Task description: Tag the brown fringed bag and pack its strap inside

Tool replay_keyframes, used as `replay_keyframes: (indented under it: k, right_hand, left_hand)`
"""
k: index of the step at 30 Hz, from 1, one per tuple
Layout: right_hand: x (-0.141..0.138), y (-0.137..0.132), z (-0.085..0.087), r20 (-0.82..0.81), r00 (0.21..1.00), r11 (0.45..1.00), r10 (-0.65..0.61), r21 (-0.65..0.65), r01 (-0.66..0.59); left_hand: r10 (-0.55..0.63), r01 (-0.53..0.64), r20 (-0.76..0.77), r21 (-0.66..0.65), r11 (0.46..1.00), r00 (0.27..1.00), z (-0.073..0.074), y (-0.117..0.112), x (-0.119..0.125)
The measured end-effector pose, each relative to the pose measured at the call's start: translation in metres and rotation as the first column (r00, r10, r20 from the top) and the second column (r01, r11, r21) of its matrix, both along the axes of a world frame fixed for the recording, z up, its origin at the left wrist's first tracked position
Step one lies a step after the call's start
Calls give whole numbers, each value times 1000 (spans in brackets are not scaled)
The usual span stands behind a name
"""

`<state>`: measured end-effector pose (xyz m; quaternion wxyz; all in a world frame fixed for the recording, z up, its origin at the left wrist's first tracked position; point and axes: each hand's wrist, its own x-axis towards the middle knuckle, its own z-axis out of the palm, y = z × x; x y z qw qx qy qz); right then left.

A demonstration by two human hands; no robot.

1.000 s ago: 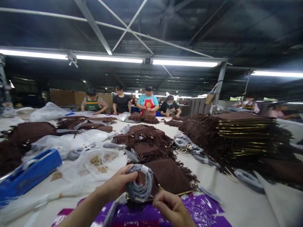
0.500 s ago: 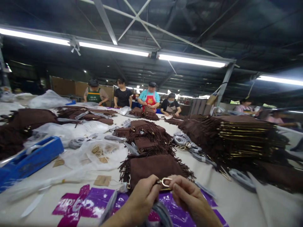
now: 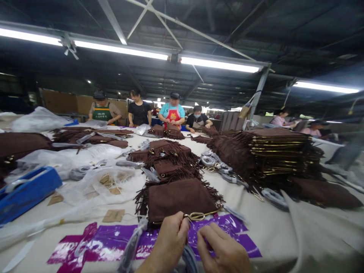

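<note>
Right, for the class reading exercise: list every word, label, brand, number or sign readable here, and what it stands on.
No full word reads with certainty.
Blue shirt: possibly "S", too small to be sure.
Green apron: pale lettering, too small and blurred.
Purple and pink plastic: pale letters, too blurred and glary.
Brown paper tag: no writing can be made out.

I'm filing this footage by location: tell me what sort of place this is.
Probably a bag workshop or factory floor: a tall stack of brown, suede-like, gold-edged bags, several people working around a long, cream-coloured table, and straight white tube lights overhead.
</note>
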<state>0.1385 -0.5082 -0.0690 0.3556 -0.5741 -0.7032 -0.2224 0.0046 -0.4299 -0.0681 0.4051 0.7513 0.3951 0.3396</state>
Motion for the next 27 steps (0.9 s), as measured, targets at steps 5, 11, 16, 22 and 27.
replay_keyframes:
  k: [5, 11, 16, 22, 27]
  right_hand:
    - [5, 6, -9, 75, 995, 997, -71, -14, 73]
    - [6, 9, -14, 29, 997, 996, -76, -34, 77]
    - [5, 14, -14, -49, 998, 998, -39, -60, 36]
    - [9, 12, -23, -94, 993, 989, 64, -131, -76]
    - [11, 7, -21, -384, 915, 992, 122, 71, -102]
  left_hand:
    - [-2, 2, -54, -1, 1000, 999, -3, -2, 7]
    - [-51, 51, 12, 20, 999, 999, -1, -6, 9]
    - [-160, 159, 165, 22, 987, 973, 3, -16, 9]
    - [-128, 137, 132, -65, 988, 983, -4, -8, 12]
    - [-123, 113, 111, 88, 990, 986, 15, 5, 17]
